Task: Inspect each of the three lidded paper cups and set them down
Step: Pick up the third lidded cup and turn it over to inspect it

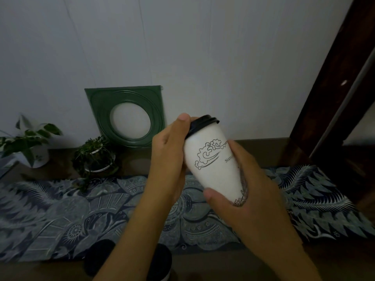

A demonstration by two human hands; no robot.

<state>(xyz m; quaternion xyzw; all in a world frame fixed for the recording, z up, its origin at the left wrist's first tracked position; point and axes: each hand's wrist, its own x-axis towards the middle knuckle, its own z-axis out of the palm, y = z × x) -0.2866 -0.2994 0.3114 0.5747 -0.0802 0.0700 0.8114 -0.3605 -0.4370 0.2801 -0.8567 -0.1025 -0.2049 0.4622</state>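
I hold a white paper cup (213, 165) with a black lid (203, 123) and a line-drawn cloud print up in front of me, tilted with the lid toward the upper left. My left hand (169, 157) holds its upper part, the thumb at the lid's rim. My right hand (241, 189) wraps around the lower part and base. Two more cups with black lids stand at the bottom edge under my left forearm: one (99, 256) to the left, one (162, 262) to the right, both partly hidden.
A blue patterned cloth (71, 216) covers the brown table. Two potted plants (30, 145) (95, 155) stand at the back left. A green square frame (127, 116) with a round opening leans on the white wall. Dark wooden furniture (332, 88) rises at the right.
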